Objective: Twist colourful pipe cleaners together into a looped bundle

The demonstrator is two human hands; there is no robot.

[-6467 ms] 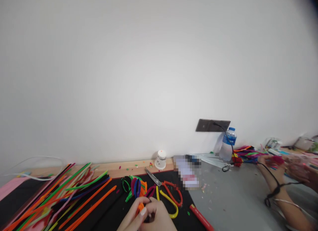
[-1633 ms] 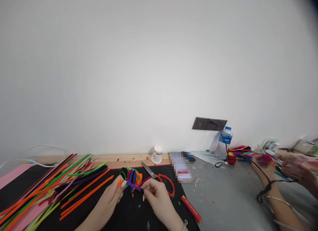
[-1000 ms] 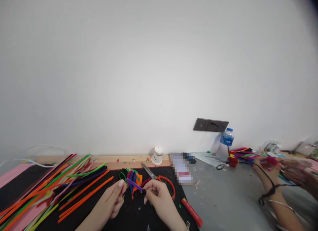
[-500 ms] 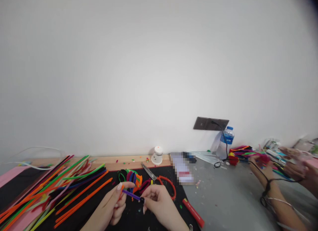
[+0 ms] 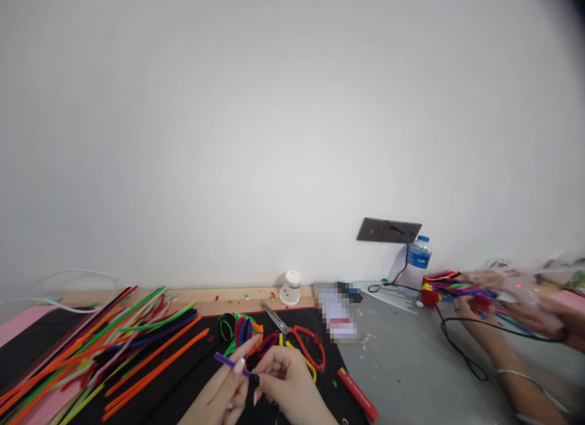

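Note:
A short, straight purple pipe cleaner [image 5: 223,358] with a dark tip lies slantwise between my hands. My left hand [image 5: 222,391] pinches it along its length, and its upper left end sticks out past the fingers. At the dark tip, my right hand [image 5: 295,385] is closed with thumb and forefinger together. Just beyond the hands sits a bunch of coiled pipe cleaners [image 5: 242,328] in green, blue, purple and orange. Scissors with orange handles [image 5: 307,347] lie behind my right hand, their blades pointing away to the left.
Loose pipe cleaners [image 5: 137,346] spread over the left of the black mat. Near the wall stand an upturned white paper cup [image 5: 290,289] and a water bottle [image 5: 418,257]. A red tube [image 5: 358,396] lies at right. Another person's arms [image 5: 498,358] work by a black cable [image 5: 461,352].
My left hand has slid right along the purple pipe cleaner, so its far end now shows beyond the fingers. Yellow handles show by my right hand. The other person's arms and cable have shifted.

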